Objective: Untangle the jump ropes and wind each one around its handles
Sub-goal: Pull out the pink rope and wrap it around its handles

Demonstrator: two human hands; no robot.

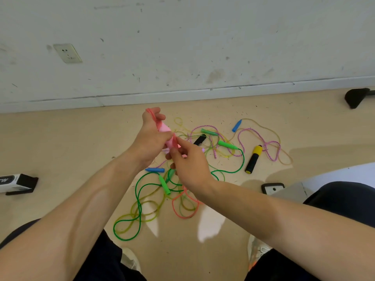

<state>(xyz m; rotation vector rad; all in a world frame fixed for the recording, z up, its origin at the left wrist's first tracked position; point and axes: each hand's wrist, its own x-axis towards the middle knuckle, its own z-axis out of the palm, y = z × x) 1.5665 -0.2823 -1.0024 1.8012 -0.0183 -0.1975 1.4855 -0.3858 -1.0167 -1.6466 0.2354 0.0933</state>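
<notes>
The pink handles [165, 130] are up off the floor, held in front of the person, well above the tangle. The left hand [151, 136] grips them, fingers curled round the pair, and coral rope [151, 112] is bunched over the top end by the knuckles. The right hand [190, 165] comes in from below, forefinger and thumb closed on the coral rope right at the handles' lower half. Under the right wrist, a loose coral loop lies on the floor [60, 142].

Down in the pile, a dark green rope [138, 201] snakes in big curls toward the person's knees, crossing a pale yellow-green rope [150, 214]. A bright green handle [164, 184] lies across those curls, with a blue handle [155, 170] just above it. Further out there are another green handle [227, 145] and a second blue handle [237, 125]. A purple braided rope [255, 134] runs to a black and yellow handle [252, 159]. A black handle [199, 139] sits in the middle of the knot, partly covered.

A white and black box [18, 183] lies on the floor at far left. The scuffed wall [182, 47] behind carries a socket [68, 53].
</notes>
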